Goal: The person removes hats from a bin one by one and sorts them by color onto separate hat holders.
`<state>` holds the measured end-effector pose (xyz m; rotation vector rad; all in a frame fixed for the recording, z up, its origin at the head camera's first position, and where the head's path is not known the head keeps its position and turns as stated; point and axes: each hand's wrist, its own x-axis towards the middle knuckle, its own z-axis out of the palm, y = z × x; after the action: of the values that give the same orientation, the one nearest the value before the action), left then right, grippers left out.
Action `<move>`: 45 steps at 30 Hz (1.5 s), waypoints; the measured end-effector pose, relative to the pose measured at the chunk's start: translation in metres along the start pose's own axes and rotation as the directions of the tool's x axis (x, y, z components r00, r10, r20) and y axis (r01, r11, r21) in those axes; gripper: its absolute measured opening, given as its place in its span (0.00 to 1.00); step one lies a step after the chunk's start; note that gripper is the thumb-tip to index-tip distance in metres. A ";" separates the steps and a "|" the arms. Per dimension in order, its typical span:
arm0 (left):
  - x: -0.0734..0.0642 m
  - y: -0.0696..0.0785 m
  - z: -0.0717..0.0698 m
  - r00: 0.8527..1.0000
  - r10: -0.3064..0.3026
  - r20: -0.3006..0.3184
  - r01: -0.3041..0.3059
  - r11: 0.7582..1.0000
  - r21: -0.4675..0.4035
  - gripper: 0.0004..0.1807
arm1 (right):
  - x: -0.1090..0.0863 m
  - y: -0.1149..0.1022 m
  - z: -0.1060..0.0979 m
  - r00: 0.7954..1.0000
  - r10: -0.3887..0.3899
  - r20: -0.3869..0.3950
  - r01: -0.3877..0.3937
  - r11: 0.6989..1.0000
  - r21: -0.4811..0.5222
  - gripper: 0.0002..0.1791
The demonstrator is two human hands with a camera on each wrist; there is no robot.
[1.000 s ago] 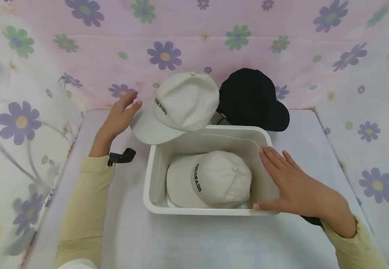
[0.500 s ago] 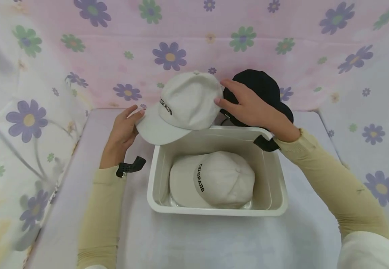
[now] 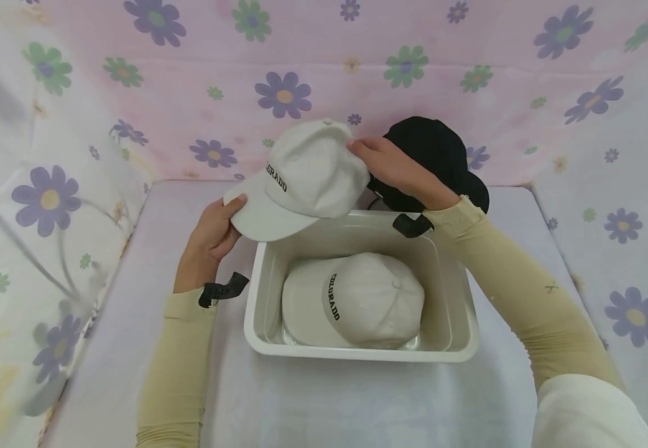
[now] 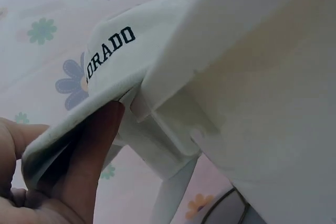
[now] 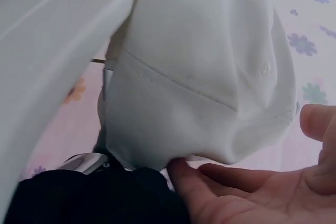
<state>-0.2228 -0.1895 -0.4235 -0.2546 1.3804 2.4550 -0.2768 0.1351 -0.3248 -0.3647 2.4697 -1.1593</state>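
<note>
A white cap (image 3: 315,171) lettered in black stands behind the box, its brim overhanging the box's back left corner. My left hand (image 3: 214,227) pinches the brim, thumb on top and fingers beneath, as the left wrist view shows. At the back of the crown, my right hand (image 3: 393,168) holds the cap. In the right wrist view, its fingers (image 5: 210,182) reach under the cap's rear edge and its thumb (image 5: 317,121) lies beside the crown. Another white cap (image 3: 377,298), marked COLORADO, lies crown up inside the white box (image 3: 357,354), brim to the left.
A black cap (image 3: 436,149) sits behind the box on the right, partly covered by my right hand. Flower-patterned cloth (image 3: 318,56) rises behind and on both sides. The box rests on the pale table (image 3: 329,404).
My right hand has moved from the box's right end to the crown of the rear white cap. My left hand has moved right and taken hold of its brim.
</note>
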 end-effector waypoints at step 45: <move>0.036 0.023 0.014 0.970 0.139 -0.198 -0.168 0.976 -0.141 0.33 | 0.009 -0.003 -0.012 0.996 0.031 -0.085 0.053 0.563 0.825 0.27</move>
<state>-0.2646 -0.1822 -0.4088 -0.4407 1.3254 2.7343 -0.2903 0.1383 -0.3177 -0.0319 1.6644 -2.2024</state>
